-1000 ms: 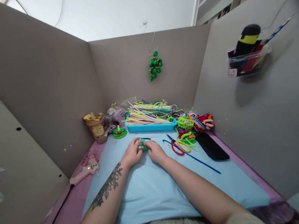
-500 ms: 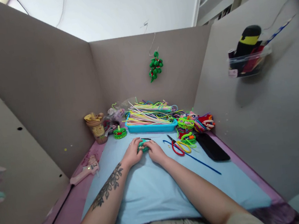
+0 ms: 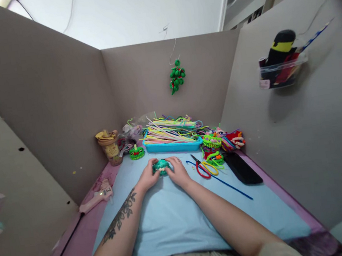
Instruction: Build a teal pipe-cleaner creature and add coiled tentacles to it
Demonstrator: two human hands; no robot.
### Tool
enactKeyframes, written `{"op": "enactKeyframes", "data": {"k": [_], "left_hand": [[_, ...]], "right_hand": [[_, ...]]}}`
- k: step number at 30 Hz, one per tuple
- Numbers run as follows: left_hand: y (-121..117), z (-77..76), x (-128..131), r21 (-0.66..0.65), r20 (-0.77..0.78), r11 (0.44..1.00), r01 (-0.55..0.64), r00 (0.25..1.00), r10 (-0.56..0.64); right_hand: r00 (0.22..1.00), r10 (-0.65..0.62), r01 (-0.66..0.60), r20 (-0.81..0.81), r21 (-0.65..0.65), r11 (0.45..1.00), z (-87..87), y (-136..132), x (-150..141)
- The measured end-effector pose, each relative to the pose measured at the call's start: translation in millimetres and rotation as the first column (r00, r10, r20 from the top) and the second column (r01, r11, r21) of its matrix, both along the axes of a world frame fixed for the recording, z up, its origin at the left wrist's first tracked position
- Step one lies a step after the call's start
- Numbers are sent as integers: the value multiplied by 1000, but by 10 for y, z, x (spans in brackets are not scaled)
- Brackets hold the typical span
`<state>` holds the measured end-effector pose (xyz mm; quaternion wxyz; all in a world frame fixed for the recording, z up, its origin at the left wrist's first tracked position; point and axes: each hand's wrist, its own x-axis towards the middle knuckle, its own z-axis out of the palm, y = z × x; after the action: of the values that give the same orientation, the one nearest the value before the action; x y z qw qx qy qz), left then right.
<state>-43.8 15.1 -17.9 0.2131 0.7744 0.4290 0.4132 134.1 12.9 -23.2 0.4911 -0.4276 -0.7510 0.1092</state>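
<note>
Between my two hands sits a small teal craft piece [image 3: 161, 166] with a pale strip along its front, seemingly made of pipe cleaners. My left hand [image 3: 148, 174] grips its left side, fingers curled against it. On the opposite side, my right hand [image 3: 178, 171] holds it with thumb and fingers. The piece is low over the light blue cloth [image 3: 176, 215]; whether it rests on it I cannot tell. To the right lie scissors [image 3: 203, 169] with red and yellow handles and a long blue pipe cleaner [image 3: 234, 187].
A blue tray [image 3: 173, 146] full of pipe cleaners stands at the back. Left of it are a green craft figure [image 3: 137, 152] and a brown cup [image 3: 111, 148]. A pink glue gun [image 3: 96, 198] lies left, a black phone [image 3: 243, 169] right. Colourful figures [image 3: 212, 140] sit back right.
My fingers have moved apart to the sides of the teal piece, so its top and pale front strip now show. The view has shifted slightly.
</note>
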Motion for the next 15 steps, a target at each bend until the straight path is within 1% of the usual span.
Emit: {"op": "enactKeyframes", "data": {"k": [5,15], "left_hand": [[36,-27,23,-12,42,1000,4,999,-3],[56,-11,96,49,1,997,-53,999,53]], "right_hand": [[999,37,-35,25,-56,998,-34,81,-78],[998,29,-25,57,-69,997,-79,121,-109]]}}
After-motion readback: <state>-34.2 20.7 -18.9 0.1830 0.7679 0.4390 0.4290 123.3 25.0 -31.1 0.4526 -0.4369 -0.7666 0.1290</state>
